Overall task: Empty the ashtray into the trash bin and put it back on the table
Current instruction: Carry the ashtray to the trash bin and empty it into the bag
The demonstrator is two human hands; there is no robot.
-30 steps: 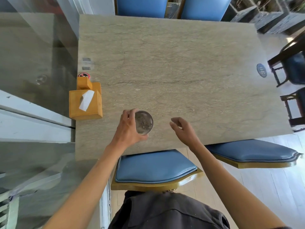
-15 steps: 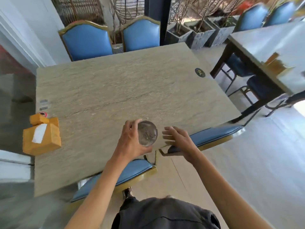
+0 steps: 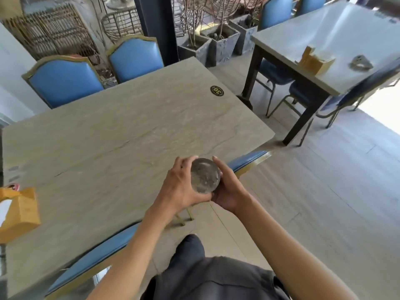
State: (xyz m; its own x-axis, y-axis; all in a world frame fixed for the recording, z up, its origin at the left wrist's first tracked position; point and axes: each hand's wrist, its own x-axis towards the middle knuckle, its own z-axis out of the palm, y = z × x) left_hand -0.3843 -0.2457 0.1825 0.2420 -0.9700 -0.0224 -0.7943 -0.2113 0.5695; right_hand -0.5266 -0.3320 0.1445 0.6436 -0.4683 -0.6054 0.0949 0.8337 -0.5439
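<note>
Both hands, left hand (image 3: 180,187) and right hand (image 3: 229,191), cup ashtray (image 3: 205,176), ash inside

Bright daylight, motion blur, edge distortion

**Layout at the table edge**

Ashtray (image 3: 205,176) held between left hand (image 3: 180,187) and right hand (image 3: 227,191), above the near edge of the table (image 3: 121,135), toward its right end. Tissue box (image 3: 18,213) on the table at its left edge, well apart from the hands. Number disc (image 3: 216,90) on the far right corner. Two chairs (image 3: 65,81) behind the far side; chair seats tucked under the near side. Second table (image 3: 337,35) to the right, across the floor, with planters (image 3: 218,43) behind, between the two tables.
</note>
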